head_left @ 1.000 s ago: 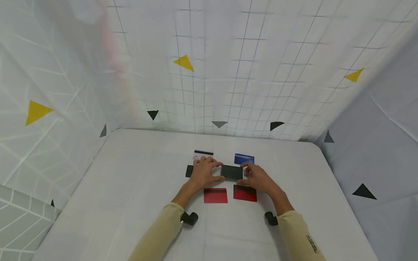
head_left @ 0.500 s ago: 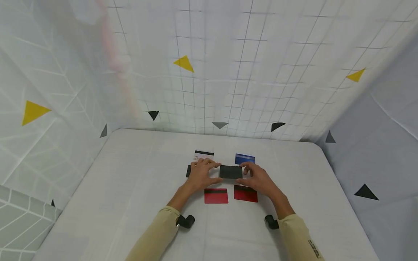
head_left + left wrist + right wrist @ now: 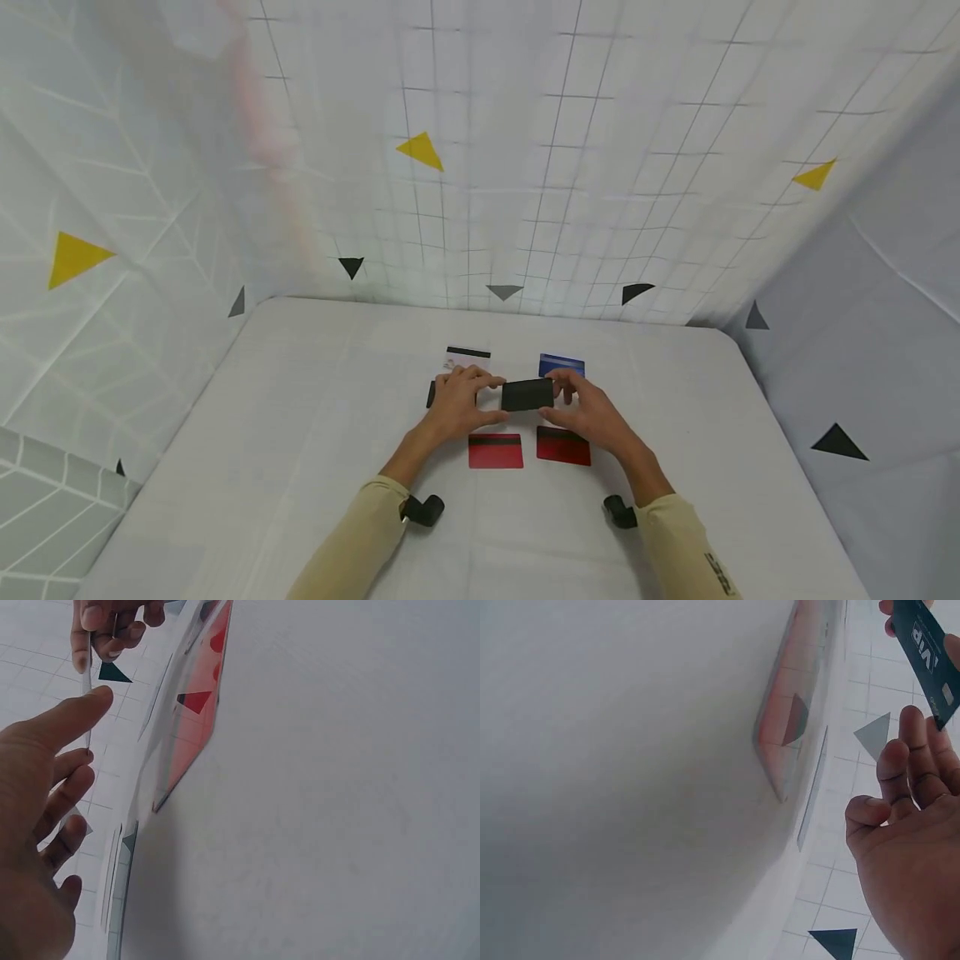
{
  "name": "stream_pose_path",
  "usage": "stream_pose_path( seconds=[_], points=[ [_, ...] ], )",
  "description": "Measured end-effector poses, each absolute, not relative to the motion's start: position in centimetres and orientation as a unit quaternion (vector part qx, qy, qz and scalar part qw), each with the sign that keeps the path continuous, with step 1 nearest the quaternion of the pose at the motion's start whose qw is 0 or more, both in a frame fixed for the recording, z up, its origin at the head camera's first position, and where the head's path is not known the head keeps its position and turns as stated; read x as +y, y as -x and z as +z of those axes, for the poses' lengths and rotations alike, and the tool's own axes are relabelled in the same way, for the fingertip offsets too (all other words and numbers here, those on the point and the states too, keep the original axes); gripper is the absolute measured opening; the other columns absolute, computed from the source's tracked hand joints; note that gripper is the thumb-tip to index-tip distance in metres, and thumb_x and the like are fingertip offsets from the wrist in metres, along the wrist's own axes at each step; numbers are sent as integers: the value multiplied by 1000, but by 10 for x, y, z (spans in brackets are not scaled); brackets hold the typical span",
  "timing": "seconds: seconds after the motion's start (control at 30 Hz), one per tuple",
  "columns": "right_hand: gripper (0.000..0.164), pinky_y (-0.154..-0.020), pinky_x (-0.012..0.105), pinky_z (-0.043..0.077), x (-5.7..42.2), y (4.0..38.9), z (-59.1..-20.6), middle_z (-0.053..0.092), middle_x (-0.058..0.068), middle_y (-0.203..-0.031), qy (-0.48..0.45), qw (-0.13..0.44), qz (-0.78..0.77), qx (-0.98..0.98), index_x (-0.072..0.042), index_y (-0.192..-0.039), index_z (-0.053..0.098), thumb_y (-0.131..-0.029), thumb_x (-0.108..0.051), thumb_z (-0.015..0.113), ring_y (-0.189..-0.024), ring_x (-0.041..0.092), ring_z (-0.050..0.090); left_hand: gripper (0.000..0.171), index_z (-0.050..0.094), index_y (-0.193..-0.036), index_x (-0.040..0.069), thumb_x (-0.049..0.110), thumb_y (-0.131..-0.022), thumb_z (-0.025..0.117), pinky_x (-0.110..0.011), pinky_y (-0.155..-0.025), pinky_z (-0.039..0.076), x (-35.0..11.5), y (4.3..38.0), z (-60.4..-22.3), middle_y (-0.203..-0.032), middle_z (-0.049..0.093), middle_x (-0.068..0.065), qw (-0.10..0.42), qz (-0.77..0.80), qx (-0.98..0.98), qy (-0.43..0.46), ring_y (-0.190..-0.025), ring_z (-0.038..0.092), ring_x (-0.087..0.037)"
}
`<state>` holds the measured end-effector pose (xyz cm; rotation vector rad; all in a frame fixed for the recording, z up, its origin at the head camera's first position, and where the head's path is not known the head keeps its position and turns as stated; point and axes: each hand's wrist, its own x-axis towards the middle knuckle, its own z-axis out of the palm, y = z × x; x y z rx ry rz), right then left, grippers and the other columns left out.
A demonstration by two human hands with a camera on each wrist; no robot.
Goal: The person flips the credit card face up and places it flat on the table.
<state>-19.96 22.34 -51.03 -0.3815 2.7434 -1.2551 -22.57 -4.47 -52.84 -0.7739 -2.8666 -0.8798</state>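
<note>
A dark card point(image 3: 527, 395) lies between both hands in the head view. The right wrist view shows its other face, dark green with "VIP" lettering point(image 3: 924, 649). Thumb and fingers of my left hand point(image 3: 453, 404) hold it near its left edge. My right hand point(image 3: 592, 412) pinches it at the right edge. In the left wrist view the card appears edge-on, between the left thumb point(image 3: 94, 705) and index finger. Another black card point(image 3: 431, 394) is mostly hidden beneath the left hand.
A white card point(image 3: 467, 358) with a black stripe and a blue card point(image 3: 562, 365) lie behind the hands. Nearer are two red cards, one left point(image 3: 495, 454) and one right point(image 3: 562, 450). The white table point(image 3: 225, 467) is bounded by white sheets with triangles.
The dark card has shifted a little left and now appears tilted, its right end higher. My left hand has moved slightly left, uncovering more of the black card under it.
</note>
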Motion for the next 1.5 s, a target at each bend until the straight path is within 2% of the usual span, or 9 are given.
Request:
stream_pose_path(
  seconds=[0.17,0.4,0.8,1.07,1.3,1.5],
  points=[
    [61,-77,38,46,222,199,-507,58,4,-108,126,43,-424,896,-19,-134,52,-85,-44,79,-100,23,52,57,68,-131,27,51,-81,80,-50,-92,34,-43,225,-527,-123,62,2,18,-292,-921,256,-117,50,-23],
    [62,-90,44,43,218,200,-504,57,0,-113,138,38,-432,891,-21,-136,51,-86,-46,77,-102,20,52,55,63,-135,28,49,-86,77,-49,-94,32,-41,224,-528,-122,61,4,-13,-296,-919,260,-117,48,-19],
    [60,-82,41,44,210,198,-500,57,1,-110,155,39,-439,884,-23,-136,53,-86,-43,79,-104,23,51,54,61,-137,27,46,-88,75,-49,-99,31,-39,218,-527,-123,58,5,-23,-310,-911,271,-119,47,-17],
    [61,-87,43,47,208,197,-502,58,-1,-110,159,40,-437,884,-24,-136,53,-85,-45,79,-108,24,52,54,60,-137,28,48,-89,74,-47,-97,30,-37,215,-524,-122,58,5,-26,-323,-905,277,-116,46,-16],
    [66,-86,42,47,206,197,-503,60,-2,-115,164,47,-445,879,-19,-139,52,-85,-44,80,-112,29,53,54,61,-137,28,49,-88,74,-47,-96,30,-35,213,-525,-121,58,5,-23,-325,-904,279,-112,47,-16],
    [57,-89,46,48,204,195,-504,61,-4,-122,182,47,-456,870,-25,-135,54,-86,-44,79,-115,22,53,53,62,-136,28,46,-89,75,-48,-97,30,-33,210,-526,-120,58,6,-25,-334,-900,279,-111,47,-16]
  ],
)
